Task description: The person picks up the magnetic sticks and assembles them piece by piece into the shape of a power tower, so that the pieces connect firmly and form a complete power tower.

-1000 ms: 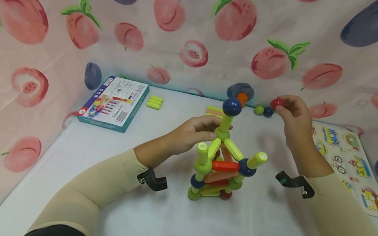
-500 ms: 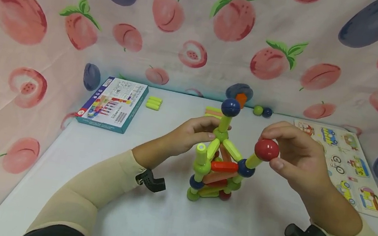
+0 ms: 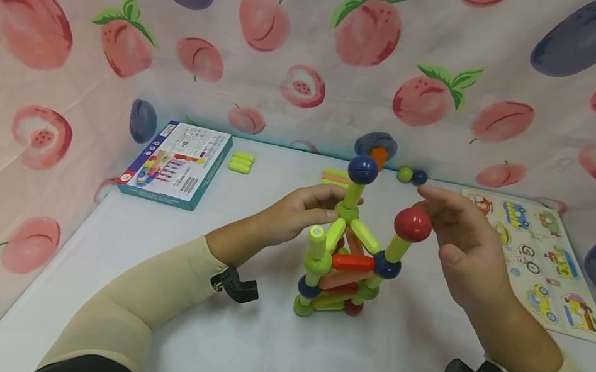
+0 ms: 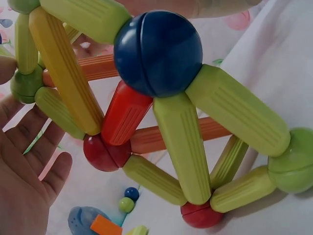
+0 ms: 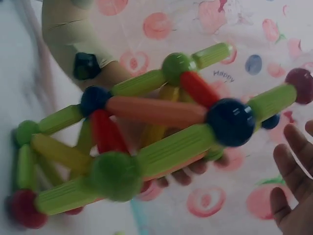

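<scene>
A tower of magnetic sticks and balls stands mid-table, its orange-red stick [image 3: 352, 263] across the upper front. My left hand [image 3: 299, 215] holds it near the top, thumb at the green ball [image 3: 347, 212] and fingers partly hidden behind. Above that, a light green stick carries a blue ball [image 3: 362, 170]. A red ball [image 3: 412, 225] sits on the tilted light green stick [image 3: 396, 249] at the tower's right. My right hand [image 3: 474, 255] is just right of this ball, fingers spread and holding nothing. Its spread fingers also show beside the red ball [image 5: 304, 85] in the right wrist view.
Behind the tower lie a green ball [image 3: 405, 174], a blue ball [image 3: 419, 177] and some sticks [image 3: 336, 177]. Several light green sticks [image 3: 241, 163] lie beside a toy box [image 3: 175, 162] at left. A picture board [image 3: 544, 265] lies at right.
My right hand brought the red ball from the back of the table to the tower's right stick and let go of it there. My left hand kept its place.
</scene>
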A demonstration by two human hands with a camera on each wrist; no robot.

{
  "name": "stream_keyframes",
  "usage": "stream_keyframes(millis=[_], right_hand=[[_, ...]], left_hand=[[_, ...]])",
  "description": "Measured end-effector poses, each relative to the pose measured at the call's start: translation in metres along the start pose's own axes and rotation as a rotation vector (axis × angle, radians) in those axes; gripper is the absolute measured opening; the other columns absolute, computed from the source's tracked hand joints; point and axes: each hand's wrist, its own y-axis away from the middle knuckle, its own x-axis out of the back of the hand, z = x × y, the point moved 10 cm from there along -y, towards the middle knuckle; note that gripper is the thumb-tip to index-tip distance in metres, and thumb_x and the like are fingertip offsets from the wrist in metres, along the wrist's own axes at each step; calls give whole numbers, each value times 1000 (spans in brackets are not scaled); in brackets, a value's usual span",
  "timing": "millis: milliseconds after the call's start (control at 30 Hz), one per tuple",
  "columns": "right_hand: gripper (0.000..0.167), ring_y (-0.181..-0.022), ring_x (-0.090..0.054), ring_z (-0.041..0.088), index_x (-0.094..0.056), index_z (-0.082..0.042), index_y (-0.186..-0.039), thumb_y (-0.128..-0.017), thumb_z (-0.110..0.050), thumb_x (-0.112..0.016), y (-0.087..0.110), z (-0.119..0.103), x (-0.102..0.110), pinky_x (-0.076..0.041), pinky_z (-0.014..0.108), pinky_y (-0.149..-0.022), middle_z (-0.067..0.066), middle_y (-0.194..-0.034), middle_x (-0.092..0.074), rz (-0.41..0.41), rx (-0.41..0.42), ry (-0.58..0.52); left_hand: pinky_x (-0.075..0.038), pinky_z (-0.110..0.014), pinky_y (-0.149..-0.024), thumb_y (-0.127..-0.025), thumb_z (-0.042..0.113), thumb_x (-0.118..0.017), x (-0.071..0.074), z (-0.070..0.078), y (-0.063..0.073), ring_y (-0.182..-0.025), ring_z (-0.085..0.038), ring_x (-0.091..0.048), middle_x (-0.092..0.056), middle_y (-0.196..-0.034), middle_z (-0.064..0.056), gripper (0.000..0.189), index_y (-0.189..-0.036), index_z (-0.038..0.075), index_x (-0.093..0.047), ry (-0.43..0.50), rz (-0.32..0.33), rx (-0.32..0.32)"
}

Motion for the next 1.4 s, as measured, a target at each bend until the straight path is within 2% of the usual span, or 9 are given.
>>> stream_keyframes(millis=[233,400,633,833,933,1167,1267,1333,1400], right_hand=[[48,-109,-56,16,-63,4,-129,-85,8,-81,43,43,-3,-47,23,-100,-2,-115,-69,21,-239,354],[35,-104,-60,18,-67,3,-128,-94,13,-70,46,59,-3,-53,21,-92,2,-110,-71,85,-391,347],[35,-117,-63,17,-73,-15,-130,-108,3,-54,27,91,-3,-53,25,-101,-2,-121,-74,48,-498,61],[41,-127,-62,15,-76,-29,-127,-111,-4,-48,5,120,-27,-49,27,-109,-5,-126,-74,-138,-589,-166],[40,-127,-63,16,-77,-28,-127,-112,-6,-47,-5,129,-45,-51,31,-109,-4,-127,-75,-268,-605,-281],[30,-122,-66,17,-77,-22,-133,-112,-25,-55,-10,139,-74,-53,37,-107,-1,-127,-75,-488,-673,-534],[27,-115,-65,19,-80,-24,-124,-112,-21,-55,-17,157,-48,-51,39,-106,-1,-119,-76,-431,-698,-317],[23,-114,-65,24,-79,-20,-122,-111,-22,-58,-25,177,-8,-49,45,-107,1,-118,-75,-310,-717,2],[20,-109,-65,29,-77,-14,-119,-108,-19,-62,-34,191,46,-50,48,-101,7,-114,-75,-153,-701,392]], left_hand=[[-47,-42,-115,-109,5,-48,7,3,9,-134,-30,-59,-56,-152,-24,45,-152,-9,-47,-80,-29,20],[-50,-45,-112,-108,6,-57,21,11,29,-128,-27,-62,-65,-141,-15,41,-147,-3,-56,-228,49,30],[-46,-50,-112,-94,13,-81,25,33,60,-121,-19,-63,-73,-121,4,33,-125,12,-69,-413,152,-8],[-53,-41,-103,-77,13,-97,-4,70,79,-112,-17,-68,-76,-108,4,38,-108,13,-74,-566,155,-262],[-51,-35,-95,-74,24,-100,-24,84,83,-104,-13,-66,-75,-101,7,40,-103,15,-74,-678,168,-380],[-43,-33,-84,-75,39,-99,-55,103,85,-91,-7,-64,-72,-91,9,44,-103,18,-73,-811,200,-558],[-43,-33,-81,-83,44,-93,-51,101,86,-87,-8,-64,-72,-88,8,39,-101,17,-73,-786,191,-614],[-44,-34,-81,-93,47,-81,-41,93,86,-86,-10,-64,-71,-88,6,34,-100,15,-72,-750,205,-623],[-48,-34,-82,-102,45,-69,-25,81,83,-87,-13,-64,-70,-89,3,32,-100,13,-70,-683,238,-572]])
